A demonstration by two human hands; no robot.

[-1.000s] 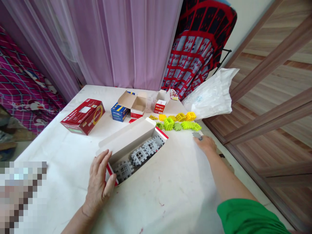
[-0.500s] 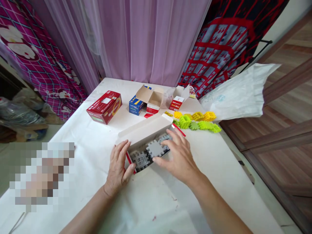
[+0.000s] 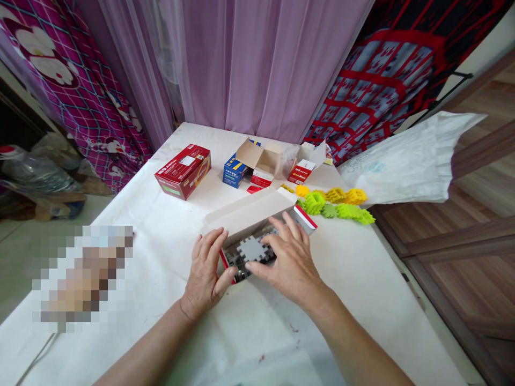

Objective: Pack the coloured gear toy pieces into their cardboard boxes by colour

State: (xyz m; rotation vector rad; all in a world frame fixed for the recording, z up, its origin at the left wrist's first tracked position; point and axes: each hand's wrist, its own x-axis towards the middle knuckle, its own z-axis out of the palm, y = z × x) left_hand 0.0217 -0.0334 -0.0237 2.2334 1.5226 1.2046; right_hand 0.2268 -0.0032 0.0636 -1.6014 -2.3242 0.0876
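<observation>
Worked bare-handed at a white-covered table (image 3: 354,279) over an open cardboard carton with red ends (image 3: 309,216), set slantwise with its long white flap (image 3: 251,209) folded back on the far side. Bracketed the carton's left end with the left hand (image 3: 206,272), thumb and fingers apart, without showing whether clamped on the cardboard. Arched the right hand (image 3: 293,261) over the mouth, with thumb by the near edge of a flat gray toothed plate (image 3: 252,249) and fingers apart toward the right end; gave no clear view of whether pinched or merely touched. Showed the plate within the carton's mouth, over other gray interlocking pieces (image 3: 240,271).

Risked, in all likelihood, catching the plate's teeth on the pieces below, through a tilted or forced push. Risked also bowing or tipping the carton, through heavy pressure on the near wall or too slack a left hand. Stood to jostle, through any slide of the carton, the lime-green gear-edged pieces (image 3: 314,203) just beyond its right end, and behind them the yellow gear-edged pieces (image 3: 336,195). Courted a drop to the floor, with the green row's far end near the table's edge.
</observation>
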